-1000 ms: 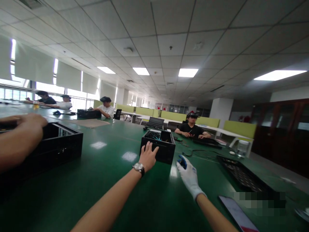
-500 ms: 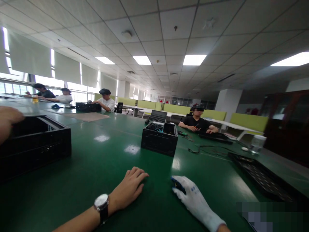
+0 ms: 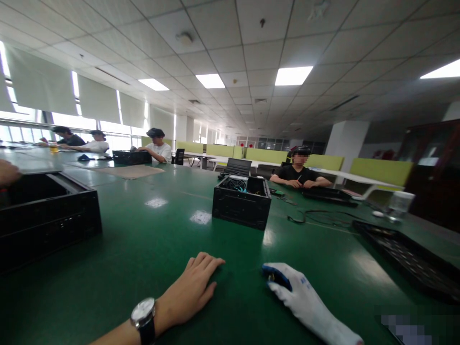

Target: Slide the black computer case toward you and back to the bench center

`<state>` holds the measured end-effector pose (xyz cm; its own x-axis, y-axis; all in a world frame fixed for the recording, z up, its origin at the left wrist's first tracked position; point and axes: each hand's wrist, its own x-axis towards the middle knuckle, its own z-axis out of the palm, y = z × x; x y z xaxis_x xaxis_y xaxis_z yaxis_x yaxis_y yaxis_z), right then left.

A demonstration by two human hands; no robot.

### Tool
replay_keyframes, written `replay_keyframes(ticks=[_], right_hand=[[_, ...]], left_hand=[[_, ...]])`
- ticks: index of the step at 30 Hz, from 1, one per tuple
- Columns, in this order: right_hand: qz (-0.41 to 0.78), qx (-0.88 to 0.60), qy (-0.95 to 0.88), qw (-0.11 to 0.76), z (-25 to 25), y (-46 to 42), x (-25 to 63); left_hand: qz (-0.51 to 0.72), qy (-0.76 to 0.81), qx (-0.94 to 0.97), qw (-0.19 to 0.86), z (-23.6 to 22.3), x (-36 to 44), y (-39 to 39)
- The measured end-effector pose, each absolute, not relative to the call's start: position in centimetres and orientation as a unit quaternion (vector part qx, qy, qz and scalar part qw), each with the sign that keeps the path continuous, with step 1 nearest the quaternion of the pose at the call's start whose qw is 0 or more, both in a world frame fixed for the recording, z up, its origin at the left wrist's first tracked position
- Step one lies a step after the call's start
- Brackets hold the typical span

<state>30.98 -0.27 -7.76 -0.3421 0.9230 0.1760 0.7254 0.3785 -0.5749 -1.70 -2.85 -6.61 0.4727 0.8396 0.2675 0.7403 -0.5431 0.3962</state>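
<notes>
Bare left hand (image 3: 190, 290) open, empty; gloved right hand (image 3: 300, 290) curled, contents unclear; glossy tabletop (image 3: 140, 254)

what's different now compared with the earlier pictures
The bare left hand has drawn back from the small black case to the nearer part of the green table. The gloved right hand has also come back toward the wearer. A co-worker's hand has shifted toward the left edge. The small black case looks unmoved.

Across from my view a person in black (image 3: 297, 173), a dark chair (image 3: 238, 166), lime-green partitions (image 3: 266, 155) behind, a clear jar (image 3: 400, 206) at right, pale window blinds (image 3: 97, 99) at left, lit ceiling panels (image 3: 293, 75) above
</notes>
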Motion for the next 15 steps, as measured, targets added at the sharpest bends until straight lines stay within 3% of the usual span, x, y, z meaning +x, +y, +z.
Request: replay_keyframes(ticks=[15], right_hand=[[0.220,-0.501,-0.800,0.247,-6.88,-1.25,30.51]], left_hand=[[0.193,0.420,0.880,0.108,-6.53,-1.59,-2.96]])
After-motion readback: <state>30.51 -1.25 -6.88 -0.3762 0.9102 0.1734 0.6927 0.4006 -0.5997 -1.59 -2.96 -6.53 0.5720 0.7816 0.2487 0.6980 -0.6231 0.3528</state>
